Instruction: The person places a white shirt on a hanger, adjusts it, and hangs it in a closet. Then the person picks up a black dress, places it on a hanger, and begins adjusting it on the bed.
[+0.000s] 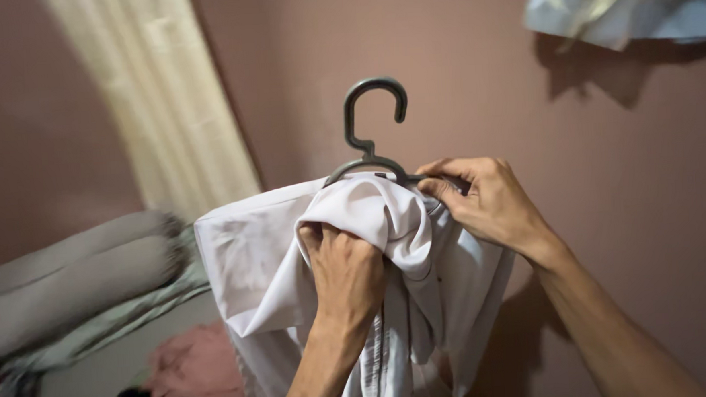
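Observation:
A white shirt (251, 260) hangs on a dark grey plastic hanger (363, 133), held up in front of a pink wall. My left hand (345, 275) is closed on a bunched fold of the shirt's fabric just below the hanger's neck. My right hand (486, 203) pinches the shirt's collar area against the hanger's right shoulder. The hanger's hook stands free above the cloth; its arms are mostly hidden under the shirt.
A cream curtain (155, 104) hangs at the upper left. Grey rolled bedding (67, 274) lies at the left, with a pink cloth (197, 368) and dark clothes below. Pale fabric (625, 3) hangs on the wall at the upper right.

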